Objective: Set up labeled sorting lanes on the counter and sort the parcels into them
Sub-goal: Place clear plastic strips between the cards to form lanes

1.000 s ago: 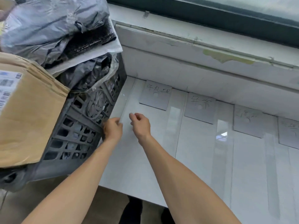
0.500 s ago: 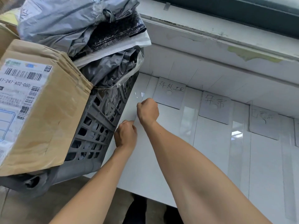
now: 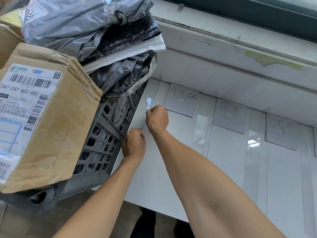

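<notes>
My left hand [image 3: 133, 145] and right hand [image 3: 157, 118] both curled, each pinching an end of a clear strip [image 3: 145, 121] stretched over the white bench [image 3: 223, 169], just beside the grey crate [image 3: 106, 143] heaped with parcels [image 3: 51, 121], handwritten label cards [image 3: 181, 102] along the back

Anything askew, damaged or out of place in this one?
The grey plastic crate is overfilled: the brown cardboard box leans out over its side, and crumpled grey plastic mailer bags heap above its rim. Paint on the white window ledge is chipped. The left hand and right hand pinch a clear tape strip, nothing odd there.
</notes>
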{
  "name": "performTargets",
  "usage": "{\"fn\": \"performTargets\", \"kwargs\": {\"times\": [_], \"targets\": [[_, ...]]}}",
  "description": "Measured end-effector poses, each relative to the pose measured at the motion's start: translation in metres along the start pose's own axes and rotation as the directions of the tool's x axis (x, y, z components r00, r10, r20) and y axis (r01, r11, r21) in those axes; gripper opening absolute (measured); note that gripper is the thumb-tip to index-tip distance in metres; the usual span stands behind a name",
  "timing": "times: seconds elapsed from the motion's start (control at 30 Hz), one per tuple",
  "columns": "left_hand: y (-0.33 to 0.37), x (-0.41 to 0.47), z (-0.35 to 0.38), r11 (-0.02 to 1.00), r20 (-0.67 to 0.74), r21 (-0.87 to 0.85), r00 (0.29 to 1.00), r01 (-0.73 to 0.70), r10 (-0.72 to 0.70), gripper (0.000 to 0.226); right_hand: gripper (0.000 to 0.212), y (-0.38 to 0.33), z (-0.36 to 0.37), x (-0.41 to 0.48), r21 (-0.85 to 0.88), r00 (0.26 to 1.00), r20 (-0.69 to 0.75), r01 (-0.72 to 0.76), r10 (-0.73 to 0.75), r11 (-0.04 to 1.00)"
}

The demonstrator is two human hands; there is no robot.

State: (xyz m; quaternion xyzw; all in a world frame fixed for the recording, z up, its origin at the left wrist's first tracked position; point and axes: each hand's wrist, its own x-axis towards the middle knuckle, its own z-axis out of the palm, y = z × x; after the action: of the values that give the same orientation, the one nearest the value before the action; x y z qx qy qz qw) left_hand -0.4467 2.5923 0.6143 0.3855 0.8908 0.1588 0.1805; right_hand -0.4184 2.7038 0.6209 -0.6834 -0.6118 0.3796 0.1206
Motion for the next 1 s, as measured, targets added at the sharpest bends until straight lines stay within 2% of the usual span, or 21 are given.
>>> {"fn": "performTargets", "kwargs": {"times": [0.27,0.57,0.7,0.77,0.83,0.9,1.0], "targets": [[0.001,0.004,0.0,1.0,0.006,0.014,1.0,-0.007,0.007,0.026,0.028,0.001,0.003,0.003,0.003,1.0,-0.019,0.012,-0.012,1.0],[0.002,0.003,0.0,1.0,0.001,-0.001,1.0,0.009,-0.009,0.025,0.026,0.005,0.002,0.001,0.052,0.999,-0.009,0.032,-0.031,0.998],[0.002,0.004,0.002,1.0,-0.014,-0.022,1.0,0.017,-0.018,0.029,0.035,0.013,-0.008,0.004,0.079,0.994,-0.101,0.047,-0.039,0.996],[0.002,0.003,0.003,0.999,-0.031,-0.027,0.999,0.019,-0.02,0.03,0.032,0.024,-0.019,0.01,0.021,0.981,-0.182,0.073,-0.068,0.997],[0.002,0.003,0.004,0.999,-0.039,-0.035,0.999,0.017,-0.019,0.031,0.035,0.038,-0.03,0.02,-0.149,0.972,-0.189,0.11,-0.137,0.983],[0.002,0.003,0.005,0.999,-0.039,-0.037,0.999,0.014,-0.015,0.033,0.045,0.05,-0.038,0.03,-0.334,0.981,-0.098,0.127,-0.168,0.934],[0.002,0.003,0.006,0.999,-0.048,-0.04,0.999,0.018,-0.02,0.039,0.055,0.06,-0.045,0.04,-0.45,0.991,0.068,0.133,-0.115,0.883]]}}
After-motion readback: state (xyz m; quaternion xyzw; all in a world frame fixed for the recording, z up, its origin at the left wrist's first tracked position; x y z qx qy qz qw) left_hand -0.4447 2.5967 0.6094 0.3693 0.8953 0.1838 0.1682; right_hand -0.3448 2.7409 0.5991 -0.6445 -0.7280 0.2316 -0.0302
